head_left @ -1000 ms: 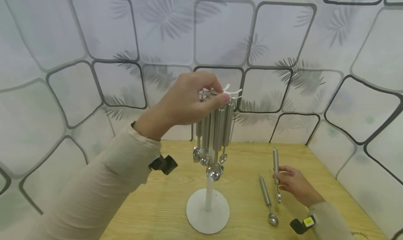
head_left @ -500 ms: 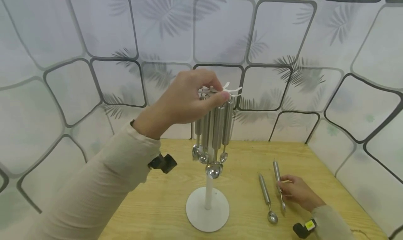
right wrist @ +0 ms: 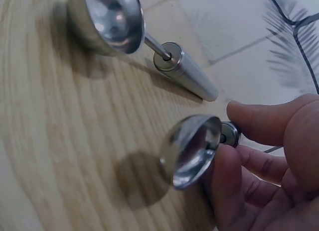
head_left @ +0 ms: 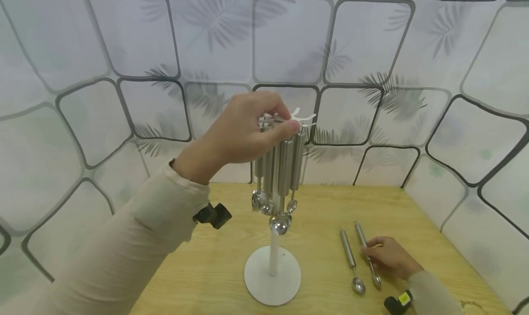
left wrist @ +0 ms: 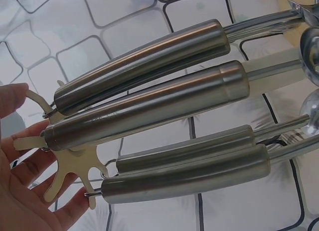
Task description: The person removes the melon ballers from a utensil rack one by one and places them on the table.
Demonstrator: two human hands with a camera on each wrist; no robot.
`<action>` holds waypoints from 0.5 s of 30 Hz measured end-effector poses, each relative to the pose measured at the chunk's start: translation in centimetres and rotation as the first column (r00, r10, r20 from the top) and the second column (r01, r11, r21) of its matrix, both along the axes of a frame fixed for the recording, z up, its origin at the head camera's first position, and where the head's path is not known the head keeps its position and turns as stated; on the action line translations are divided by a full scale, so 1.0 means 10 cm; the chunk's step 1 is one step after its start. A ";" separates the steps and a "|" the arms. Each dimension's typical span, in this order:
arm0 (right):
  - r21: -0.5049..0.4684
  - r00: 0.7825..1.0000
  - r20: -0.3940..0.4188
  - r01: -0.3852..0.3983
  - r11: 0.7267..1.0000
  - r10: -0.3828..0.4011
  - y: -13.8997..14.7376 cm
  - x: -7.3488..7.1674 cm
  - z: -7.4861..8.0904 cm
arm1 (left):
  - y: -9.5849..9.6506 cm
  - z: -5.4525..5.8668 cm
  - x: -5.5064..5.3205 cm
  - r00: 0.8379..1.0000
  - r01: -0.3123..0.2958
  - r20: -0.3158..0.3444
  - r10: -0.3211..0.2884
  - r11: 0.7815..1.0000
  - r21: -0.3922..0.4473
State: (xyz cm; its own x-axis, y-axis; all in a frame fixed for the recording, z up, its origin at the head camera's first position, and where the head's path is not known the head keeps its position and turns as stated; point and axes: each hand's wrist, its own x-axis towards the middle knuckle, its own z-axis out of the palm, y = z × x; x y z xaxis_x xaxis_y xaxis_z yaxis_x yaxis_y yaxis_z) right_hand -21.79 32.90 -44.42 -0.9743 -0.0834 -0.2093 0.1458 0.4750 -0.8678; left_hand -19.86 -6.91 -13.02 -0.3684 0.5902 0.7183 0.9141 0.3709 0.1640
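My left hand (head_left: 252, 129) grips the top of a white hook stand (head_left: 272, 294), its fingers around the pronged head (left wrist: 75, 164) in the left wrist view. Several steel scoops (head_left: 284, 168) with thick tube handles hang from the prongs by small rings. At the lower right, my right hand (head_left: 390, 258) pinches a small steel scoop (right wrist: 192, 151) between thumb and fingers at the bowl end of its handle. That scoop is low over the table, its bowl toward me. A second, larger-bowled scoop (head_left: 347, 248) lies just to its left.
The wooden table (head_left: 206, 269) meets a patterned wall covering (head_left: 289, 44) at the back and on the right side. The stand's round base sits near the middle of the table. Black wrist cameras (head_left: 212, 215) jut from both sleeves.
My right hand has lowered the small scoop toward the table and turned it, so it now slants beside the other scoop. The left hand keeps its hold on the stand.
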 end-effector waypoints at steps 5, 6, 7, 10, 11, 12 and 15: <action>0.054 0.999 0.005 0.043 0.998 -0.043 -0.03 -0.03 -0.03 | 0.00 0.00 0.00 1.000 -0.003 0.005 0.003 1.000 0.001; 0.062 0.999 0.004 0.045 0.997 -0.045 -0.04 -0.03 -0.04 | -0.01 0.00 0.00 1.000 -0.004 0.003 0.004 1.000 0.002; 0.070 0.999 0.003 0.048 0.996 -0.048 -0.04 -0.03 -0.04 | -0.01 0.00 0.00 1.000 -0.004 0.001 0.004 1.000 0.003; 0.089 0.999 0.002 0.048 0.995 -0.049 -0.07 -0.02 -0.04 | -0.01 0.00 -0.01 1.000 -0.005 -0.007 0.005 1.000 0.003; 0.098 0.999 -0.003 0.040 0.994 -0.040 -0.07 -0.02 -0.04 | -0.01 0.00 -0.01 1.000 -0.006 -0.008 0.006 1.000 0.002; 0.106 0.999 -0.006 0.039 0.994 -0.038 -0.07 -0.02 -0.04 | -0.01 0.00 -0.01 1.000 -0.006 -0.008 0.006 1.000 0.002; 0.130 1.000 -0.009 0.030 0.991 -0.029 -0.08 -0.03 -0.06 | -0.01 0.00 -0.01 1.000 -0.010 -0.003 0.010 1.000 0.002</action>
State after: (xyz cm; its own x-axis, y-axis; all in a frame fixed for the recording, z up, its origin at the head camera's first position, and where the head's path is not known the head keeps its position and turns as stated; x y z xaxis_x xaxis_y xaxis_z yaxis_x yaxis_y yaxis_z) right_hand -22.10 32.15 -44.99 -0.9774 -0.0268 -0.2095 0.1555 0.5798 -0.7998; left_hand -19.93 -6.99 -13.01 -0.3718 0.5852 0.7206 0.9108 0.3799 0.1615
